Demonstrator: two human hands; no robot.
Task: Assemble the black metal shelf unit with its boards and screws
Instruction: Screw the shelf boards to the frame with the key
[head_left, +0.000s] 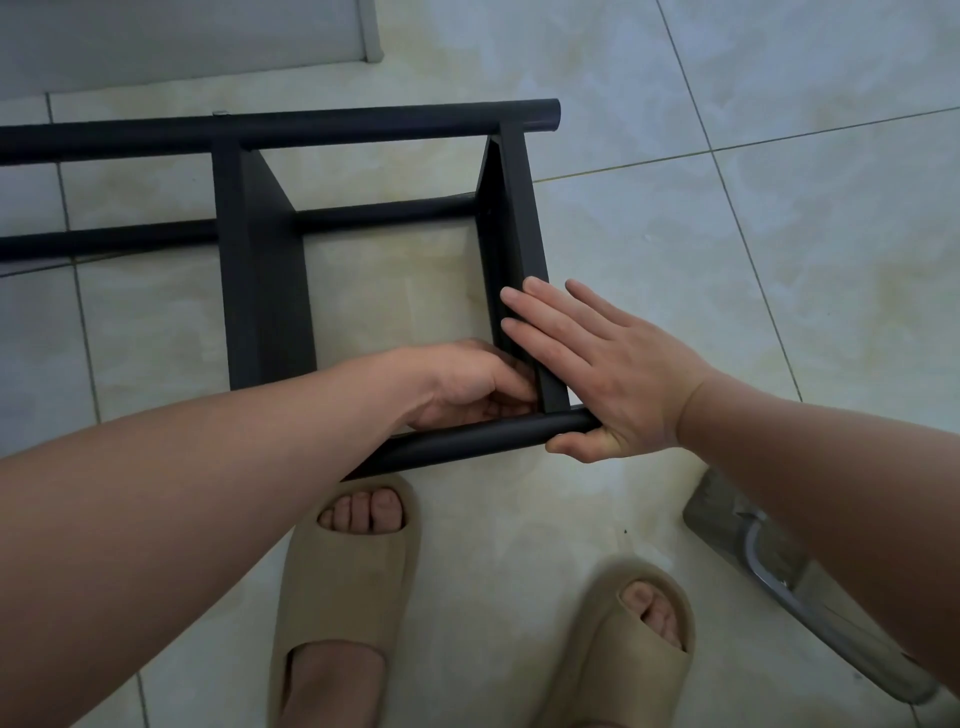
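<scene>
The shelf unit (260, 249) lies on its side on the floor (727, 234). My right hand (613, 374), fingers flat and apart, steadies the end board (514, 244) against the near tube (467, 441), while my left hand (467, 384) curls at the joint; its grip is hidden.

Black shelf unit (270, 208) lying on its side on the floor.
Round tubes run across the frame's upper and lower middle, two flat black boards (262, 280) joined between them.

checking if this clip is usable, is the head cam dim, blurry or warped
Head view: dim, flat light with a bluish cast; wide-angle bending bows the top tube; black boards lose detail; both hands, left and right, look sharp.
</scene>
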